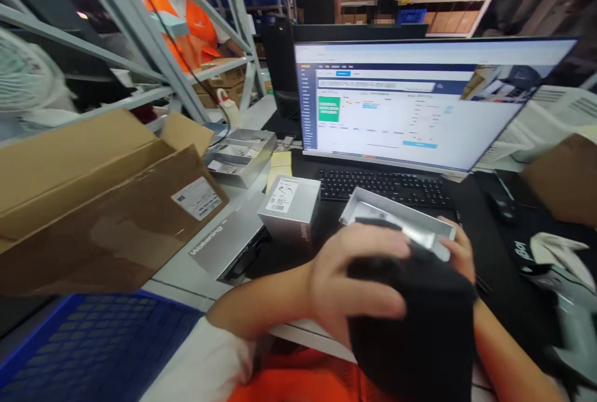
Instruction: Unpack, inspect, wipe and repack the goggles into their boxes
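Observation:
My left hand [354,280] is closed over the top of a black soft pouch [415,333] held just in front of me. My right hand [459,252] grips the pouch's far side, its fingers touching a shiny silver piece [422,237] at the pouch's top. Right behind them an open silver box tray [396,209] lies before the black keyboard [382,184]. A closed silver box [291,209] with a barcode label stands to the left of the tray.
A monitor [420,103] with a web page stands behind the keyboard. A large cardboard box [97,203] and a blue crate [88,346] are at left, more silver boxes [242,153] beyond. Two people stand by the shelving at the back. A scanner [564,302] lies at right.

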### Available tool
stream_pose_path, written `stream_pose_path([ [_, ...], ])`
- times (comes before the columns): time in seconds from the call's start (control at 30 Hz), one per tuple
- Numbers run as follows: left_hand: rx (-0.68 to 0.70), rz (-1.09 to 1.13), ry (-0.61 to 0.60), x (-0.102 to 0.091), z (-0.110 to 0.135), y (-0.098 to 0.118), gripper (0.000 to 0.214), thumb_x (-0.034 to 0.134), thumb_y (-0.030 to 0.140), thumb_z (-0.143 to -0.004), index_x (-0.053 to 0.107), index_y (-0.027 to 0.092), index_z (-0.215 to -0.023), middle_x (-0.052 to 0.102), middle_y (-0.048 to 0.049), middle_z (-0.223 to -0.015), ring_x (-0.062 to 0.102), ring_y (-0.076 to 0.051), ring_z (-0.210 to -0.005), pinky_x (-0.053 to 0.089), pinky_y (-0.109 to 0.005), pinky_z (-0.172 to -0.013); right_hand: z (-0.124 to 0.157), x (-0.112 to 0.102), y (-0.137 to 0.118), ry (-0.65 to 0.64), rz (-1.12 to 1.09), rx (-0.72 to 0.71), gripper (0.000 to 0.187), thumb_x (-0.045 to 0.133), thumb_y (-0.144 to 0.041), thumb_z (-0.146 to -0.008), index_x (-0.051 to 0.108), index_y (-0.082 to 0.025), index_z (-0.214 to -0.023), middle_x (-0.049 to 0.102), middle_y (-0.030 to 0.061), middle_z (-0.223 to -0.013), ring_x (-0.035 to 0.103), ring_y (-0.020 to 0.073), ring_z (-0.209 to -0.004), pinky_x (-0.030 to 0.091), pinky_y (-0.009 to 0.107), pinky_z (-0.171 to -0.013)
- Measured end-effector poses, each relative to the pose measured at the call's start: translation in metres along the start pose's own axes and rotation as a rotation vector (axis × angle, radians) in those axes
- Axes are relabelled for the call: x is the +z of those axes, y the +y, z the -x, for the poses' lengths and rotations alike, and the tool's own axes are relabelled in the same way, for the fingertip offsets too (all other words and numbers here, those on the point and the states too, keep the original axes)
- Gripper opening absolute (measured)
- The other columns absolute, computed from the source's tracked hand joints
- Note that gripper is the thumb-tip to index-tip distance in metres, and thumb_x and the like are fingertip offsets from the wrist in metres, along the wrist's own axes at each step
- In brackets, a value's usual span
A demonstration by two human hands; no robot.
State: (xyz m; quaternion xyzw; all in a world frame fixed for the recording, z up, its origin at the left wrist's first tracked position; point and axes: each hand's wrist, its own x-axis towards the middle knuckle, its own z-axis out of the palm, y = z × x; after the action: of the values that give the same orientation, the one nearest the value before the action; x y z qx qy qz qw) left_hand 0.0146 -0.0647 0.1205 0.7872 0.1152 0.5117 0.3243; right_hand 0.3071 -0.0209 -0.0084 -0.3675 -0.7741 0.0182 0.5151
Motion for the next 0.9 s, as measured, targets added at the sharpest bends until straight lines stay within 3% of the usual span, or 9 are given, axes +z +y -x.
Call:
stream_pose_path([
  [0.03,0.127,-0.058,-0.256,-0.002,-0.001,0.007,0.05,0.055,0.067,-0.093,0.062,0.032,-0.129,0.06,-0.0093,-0.135,0.061,-0.03,-0.125,0.049,-0.043,-0.106,-0.001,0.006,0.0,-0.005,0.009,-0.031,0.062,0.085,-0.038,-0.075,0.049,-0.03,-0.124,0.041,0.0158,-0.156,0.046,0.0404,-0.143,0.047,0.065,-0.108],
  [0.1,0.18,-0.208,-0.589,0.001,-0.003,0.015,0.05,0.057,0.056,-0.097,0.058,0.028,-0.139,0.057,-0.0136,-0.139,0.058,-0.029,-0.128,0.047,-0.039,-0.106,-0.003,0.015,0.001,-0.064,0.032,-0.025,0.055,0.084,-0.035,-0.077,0.049,-0.026,-0.117,0.037,0.0179,-0.159,0.04,0.037,-0.148,0.047,0.059,-0.111],
  [0.17,0.083,-0.354,-0.781,0.013,-0.003,0.012,0.059,0.062,0.048,-0.096,0.048,0.027,-0.149,0.056,-0.0147,-0.139,0.058,-0.029,-0.126,0.047,-0.039,-0.103,-0.003,0.019,0.004,-0.138,0.034,0.037,0.044,0.082,-0.032,-0.08,0.049,-0.025,-0.109,0.032,0.0194,-0.162,0.035,0.034,-0.152,0.046,0.054,-0.113],
  [0.27,-0.12,-0.526,-0.953,0.036,0.001,-0.008,0.081,0.076,0.047,-0.086,0.038,0.03,-0.155,0.057,-0.0126,-0.138,0.063,-0.03,-0.113,0.05,-0.04,-0.094,0.0,0.018,0.006,-0.216,0.029,0.154,0.03,0.075,-0.028,-0.084,0.05,-0.024,-0.099,0.027,0.0198,-0.166,0.03,0.0309,-0.154,0.043,0.051,-0.116],
  [0.37,-0.221,-0.613,-0.994,0.051,0.006,-0.033,0.092,0.082,0.05,-0.078,0.037,0.031,-0.155,0.056,-0.0114,-0.14,0.066,-0.029,-0.103,0.05,-0.039,-0.087,0.002,0.016,0.005,-0.256,0.036,0.229,0.02,0.07,-0.023,-0.084,0.053,-0.023,-0.095,0.024,0.0192,-0.167,0.027,0.0295,-0.155,0.042,0.048,-0.117],
  [0.5,-0.251,-0.721,-0.868,0.055,0.007,-0.055,0.09,0.081,0.054,-0.078,0.042,0.02,-0.151,0.052,-0.0146,-0.147,0.064,-0.03,-0.108,0.049,-0.04,-0.088,-0.003,0.011,0.007,-0.27,0.012,0.281,0.019,0.069,-0.02,-0.082,0.053,-0.022,-0.093,0.025,0.0191,-0.167,0.028,0.0286,-0.155,0.039,0.046,-0.119],
  [0.6,-0.308,-0.813,-0.789,0.052,0.008,-0.06,0.078,0.076,0.06,-0.081,0.053,0.015,-0.14,0.064,-0.014,-0.133,0.061,-0.032,-0.116,0.046,-0.045,-0.097,-0.008,0.004,0.01,-0.288,-0.019,0.304,0.026,0.073,-0.025,-0.081,0.051,-0.024,-0.093,0.026,0.0174,-0.167,0.028,0.0286,-0.155,0.038,0.046,-0.119],
  [0.7,-0.362,-0.834,-0.788,0.05,0.009,-0.058,0.074,0.071,0.062,-0.085,0.054,0.014,-0.14,0.07,-0.0121,-0.12,0.062,-0.032,-0.115,0.043,-0.049,-0.102,-0.011,-0.004,0.011,-0.311,-0.05,0.314,0.029,0.076,-0.027,-0.081,0.049,-0.024,-0.093,0.026,0.0161,-0.167,0.029,0.0286,-0.155,0.038,0.047,-0.118],
  [0.9,-0.419,-0.839,-0.806,0.056,0.014,-0.056,0.073,0.067,0.058,-0.09,0.048,0.013,-0.145,0.069,-0.0127,-0.124,0.067,-0.032,-0.11,0.033,-0.059,-0.114,-0.012,-0.009,0.007,-0.329,-0.07,0.31,0.032,0.075,-0.02,-0.079,0.048,-0.025,-0.096,0.025,0.0148,-0.168,0.029,0.0279,-0.155,0.039,0.047,-0.119],
])
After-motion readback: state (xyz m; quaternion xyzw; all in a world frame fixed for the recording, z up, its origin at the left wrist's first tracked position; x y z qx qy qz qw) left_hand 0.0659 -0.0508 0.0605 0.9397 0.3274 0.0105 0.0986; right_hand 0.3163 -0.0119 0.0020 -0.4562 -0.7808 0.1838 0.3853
